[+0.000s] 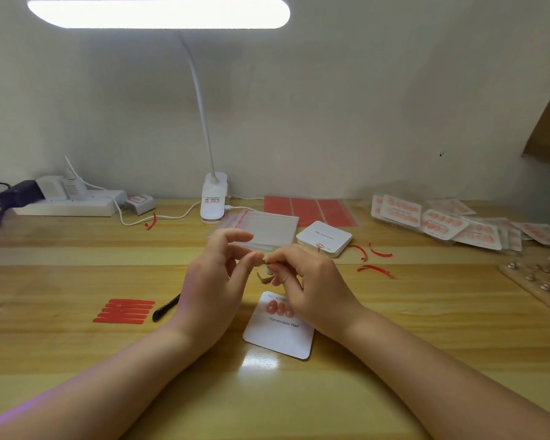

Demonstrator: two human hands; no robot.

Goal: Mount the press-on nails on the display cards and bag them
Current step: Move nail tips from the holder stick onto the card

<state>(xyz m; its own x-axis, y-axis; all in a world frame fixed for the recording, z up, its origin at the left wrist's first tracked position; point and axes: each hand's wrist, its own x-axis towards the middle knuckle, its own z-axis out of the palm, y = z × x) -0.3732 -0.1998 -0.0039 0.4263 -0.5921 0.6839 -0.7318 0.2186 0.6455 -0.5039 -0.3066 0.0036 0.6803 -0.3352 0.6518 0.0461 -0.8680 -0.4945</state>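
A white display card (280, 336) printed "Handmade Nail" lies on the wooden table in front of me, with three pink press-on nails (279, 308) stuck along its top. Above it my left hand (218, 281) and my right hand (308, 282) meet, both pinching a small nail on its holder (266, 261) between thumb and fingertips. A tiny stand piece (265, 275) sits on the table just under the fingers. The nail itself is mostly hidden by my fingertips.
A stack of clear zip bags (267, 228) and a pile of blank cards (324, 238) lie behind my hands. Red adhesive strips (126, 311) and a black pen (165, 309) lie at left, red sheets (308, 209) behind, bagged sets (442, 223) at right, a nail stand board (540, 284) at far right, and a lamp base (214, 201).
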